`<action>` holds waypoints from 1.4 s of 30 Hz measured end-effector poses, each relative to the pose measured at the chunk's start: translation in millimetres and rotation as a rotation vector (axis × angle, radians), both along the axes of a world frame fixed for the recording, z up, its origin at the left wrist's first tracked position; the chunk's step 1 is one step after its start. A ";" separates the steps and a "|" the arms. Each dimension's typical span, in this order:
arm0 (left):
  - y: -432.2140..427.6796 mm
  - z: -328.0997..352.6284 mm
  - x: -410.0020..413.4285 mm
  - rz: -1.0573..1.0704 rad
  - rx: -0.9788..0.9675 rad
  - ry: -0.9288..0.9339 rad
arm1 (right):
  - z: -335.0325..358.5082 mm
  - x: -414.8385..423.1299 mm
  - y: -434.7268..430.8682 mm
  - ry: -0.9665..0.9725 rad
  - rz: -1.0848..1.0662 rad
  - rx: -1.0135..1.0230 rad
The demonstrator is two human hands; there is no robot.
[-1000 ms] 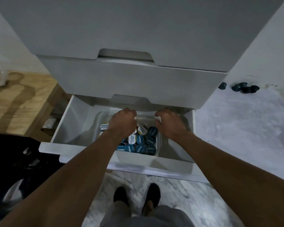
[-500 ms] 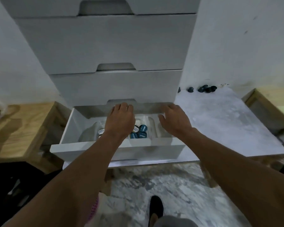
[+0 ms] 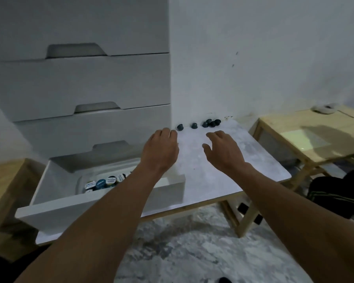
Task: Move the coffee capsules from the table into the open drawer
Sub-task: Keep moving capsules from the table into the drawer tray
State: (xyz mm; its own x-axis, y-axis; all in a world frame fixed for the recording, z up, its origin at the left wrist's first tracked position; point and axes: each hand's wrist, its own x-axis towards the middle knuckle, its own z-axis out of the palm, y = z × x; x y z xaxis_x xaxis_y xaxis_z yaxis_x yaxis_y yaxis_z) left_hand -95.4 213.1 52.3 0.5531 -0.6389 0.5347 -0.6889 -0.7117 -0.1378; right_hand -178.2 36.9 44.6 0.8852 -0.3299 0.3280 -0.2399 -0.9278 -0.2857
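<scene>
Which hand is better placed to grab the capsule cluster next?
Right, probably. The right hand is open and empty, fingers aimed at the cluster. The left hand sits nearer the lone capsule.

We see dark, nearly black coffee capsules [image 3: 211, 123] on a table [image 3: 223, 164] whose top is mottled pale grey, like marble. The open drawer [image 3: 90, 209] and the chest [image 3: 80, 82] above it are plain white. The drawer's capsules [image 3: 102, 183] show blue and white printed lids. The floor [image 3: 192, 252] is veined grey and white, and the side table [image 3: 290, 127] is pale wood.
</scene>
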 end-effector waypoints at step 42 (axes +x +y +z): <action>-235.0 -96.2 236.0 0.282 0.089 0.296 | -73.6 286.8 -252.4 0.198 0.370 0.050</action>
